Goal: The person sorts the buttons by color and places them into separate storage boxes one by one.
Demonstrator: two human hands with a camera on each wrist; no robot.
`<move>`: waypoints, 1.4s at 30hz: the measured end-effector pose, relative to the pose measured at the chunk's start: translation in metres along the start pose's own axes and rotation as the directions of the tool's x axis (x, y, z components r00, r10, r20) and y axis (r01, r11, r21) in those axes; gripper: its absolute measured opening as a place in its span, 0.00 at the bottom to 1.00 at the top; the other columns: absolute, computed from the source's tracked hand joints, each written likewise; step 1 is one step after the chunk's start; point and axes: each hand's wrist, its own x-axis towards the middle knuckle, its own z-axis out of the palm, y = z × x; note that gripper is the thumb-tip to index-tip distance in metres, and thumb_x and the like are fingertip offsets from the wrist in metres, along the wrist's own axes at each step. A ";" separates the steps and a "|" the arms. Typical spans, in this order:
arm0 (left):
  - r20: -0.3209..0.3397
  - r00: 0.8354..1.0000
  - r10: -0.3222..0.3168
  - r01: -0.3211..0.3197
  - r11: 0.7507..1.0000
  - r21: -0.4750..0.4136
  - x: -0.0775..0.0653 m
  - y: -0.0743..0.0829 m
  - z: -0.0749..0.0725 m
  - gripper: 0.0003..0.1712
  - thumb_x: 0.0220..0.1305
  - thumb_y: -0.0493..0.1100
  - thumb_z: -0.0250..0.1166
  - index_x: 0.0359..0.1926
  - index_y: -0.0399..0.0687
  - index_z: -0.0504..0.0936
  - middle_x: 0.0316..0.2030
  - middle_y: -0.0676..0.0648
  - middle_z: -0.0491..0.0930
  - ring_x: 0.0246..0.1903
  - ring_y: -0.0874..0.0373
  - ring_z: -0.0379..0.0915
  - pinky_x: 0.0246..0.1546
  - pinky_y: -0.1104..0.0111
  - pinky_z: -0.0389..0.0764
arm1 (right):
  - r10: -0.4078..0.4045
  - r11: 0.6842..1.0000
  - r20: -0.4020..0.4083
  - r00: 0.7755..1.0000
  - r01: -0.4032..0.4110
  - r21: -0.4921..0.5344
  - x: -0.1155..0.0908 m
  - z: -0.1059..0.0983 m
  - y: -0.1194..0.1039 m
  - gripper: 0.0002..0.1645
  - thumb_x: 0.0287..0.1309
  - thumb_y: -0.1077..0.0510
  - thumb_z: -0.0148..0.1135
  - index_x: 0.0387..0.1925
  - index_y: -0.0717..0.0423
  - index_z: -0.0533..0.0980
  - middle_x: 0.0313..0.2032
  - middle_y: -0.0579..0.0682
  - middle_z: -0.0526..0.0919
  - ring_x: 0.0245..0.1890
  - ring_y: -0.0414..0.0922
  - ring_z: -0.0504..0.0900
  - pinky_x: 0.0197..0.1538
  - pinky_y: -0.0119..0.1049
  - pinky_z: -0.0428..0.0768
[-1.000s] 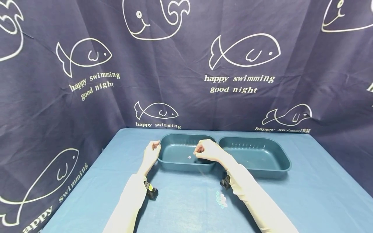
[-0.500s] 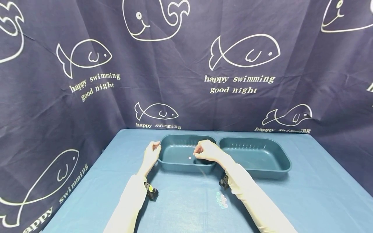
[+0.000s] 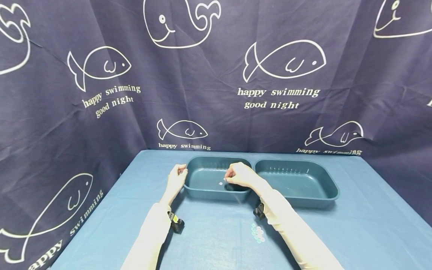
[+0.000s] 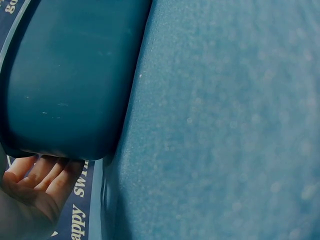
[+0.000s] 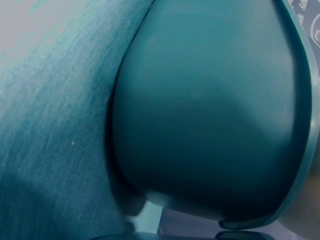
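Observation:
My right hand (image 3: 241, 174) reaches over the left teal bin (image 3: 216, 195), thumb and fingertips pinched together. A tiny pale pink speck shows at their tips, apparently a small round button-like piece, mostly covered. On the bin floor just left of those fingertips lies a pale ring-shaped piece (image 3: 221, 183). At the bin's left end is my left hand (image 3: 176, 180). In the left wrist view, its extended fingers (image 4: 59, 182) touch the outside of the end wall (image 4: 60, 100). In the right wrist view the bin wall (image 5: 210, 110) hides the fingertips.
A second teal bin (image 3: 293, 180) stands end to end with the first, on its right. Small pink and pale green round pieces (image 3: 258, 233) lie clustered on the blue tablecloth (image 3: 216, 240), near my right forearm. A dark fish-print curtain (image 3: 216, 93) hangs behind the table.
The whole scene shifts very slightly as the head camera moves. Both hands stay practically where they were, the right one still pinched over the left bin.

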 end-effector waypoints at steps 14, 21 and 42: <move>0.020 1.000 0.005 -0.005 0.999 -0.033 -0.002 0.003 0.006 0.14 0.55 0.36 0.56 0.44 0.38 0.75 0.38 0.38 0.79 0.39 0.48 0.75 0.43 0.60 0.73 | 0.051 0.998 0.004 0.999 -0.051 -0.022 -0.009 -0.003 0.004 0.04 0.41 0.53 0.63 0.24 0.45 0.80 0.24 0.39 0.79 0.28 0.35 0.78 0.34 0.30 0.74; 0.024 1.000 0.004 -0.003 0.999 -0.034 -0.003 0.004 0.008 0.14 0.55 0.36 0.56 0.44 0.38 0.74 0.38 0.37 0.79 0.39 0.48 0.75 0.43 0.59 0.73 | 0.054 0.999 0.010 0.998 -0.054 -0.007 -0.014 -0.005 0.003 0.05 0.42 0.54 0.63 0.25 0.47 0.80 0.24 0.39 0.78 0.28 0.35 0.78 0.34 0.30 0.74; 0.021 1.000 -0.015 0.016 0.999 -0.033 0.000 0.002 -0.002 0.15 0.55 0.37 0.55 0.44 0.38 0.74 0.38 0.38 0.79 0.39 0.50 0.74 0.42 0.63 0.73 | -0.072 0.997 -0.035 0.997 0.071 -0.044 -0.025 -0.018 -0.010 0.08 0.44 0.54 0.61 0.28 0.50 0.82 0.23 0.38 0.75 0.27 0.35 0.75 0.33 0.29 0.73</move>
